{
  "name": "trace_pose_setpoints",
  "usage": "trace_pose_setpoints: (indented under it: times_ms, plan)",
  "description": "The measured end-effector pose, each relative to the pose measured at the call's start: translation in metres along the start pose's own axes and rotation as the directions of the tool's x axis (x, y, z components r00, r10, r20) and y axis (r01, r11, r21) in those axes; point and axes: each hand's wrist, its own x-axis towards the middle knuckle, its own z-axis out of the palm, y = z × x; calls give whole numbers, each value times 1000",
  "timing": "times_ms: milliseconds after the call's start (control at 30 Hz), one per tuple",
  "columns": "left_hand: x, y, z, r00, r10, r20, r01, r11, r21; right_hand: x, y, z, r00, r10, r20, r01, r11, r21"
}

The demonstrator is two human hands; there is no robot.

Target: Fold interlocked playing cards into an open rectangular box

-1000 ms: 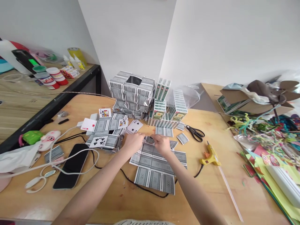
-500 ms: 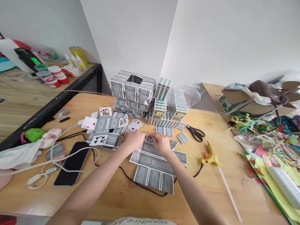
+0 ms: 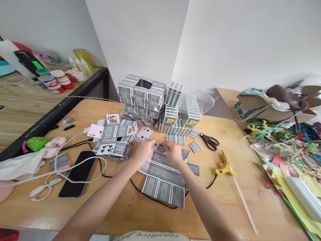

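Near the far edge of the bench, the card tower stands left of the card boxes, before them the card sheet, with the phone towards the left edge, the glue gun right, before the scissors.

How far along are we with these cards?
Looks done: the tiered card block, standing in stacked layers. In hand: the left hand and right hand pinch a card at the far end of the flat card sheet. Probably left: the separate face-down card. The glue gun lies unheld. How much remains, I can't tell.
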Motion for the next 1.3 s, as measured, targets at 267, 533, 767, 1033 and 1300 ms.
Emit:
trace_pose_setpoints:
  times_ms: [267,533,767,1033,1300]
  plan:
    - [1,5,-9,984,143,109,-167,951,261,-4,-4,0,999,-41,-21,40,998,-43]
    - [-6,0,-1,991,127,-35,-127,992,-15,-2,-2,-4,994,-95,43,99,990,-96]
    - [-13,-1,13,977,1,-215,-56,966,-251,-3,-10,-11,971,-203,127,224,957,-186]
    - [-18,14,14,974,-3,-225,-36,985,-169,-8,-26,-13,984,-143,108,172,927,-334]
    - [-15,25,17,974,-72,-216,43,990,-133,-8,-30,-14,981,-133,141,173,930,-324]
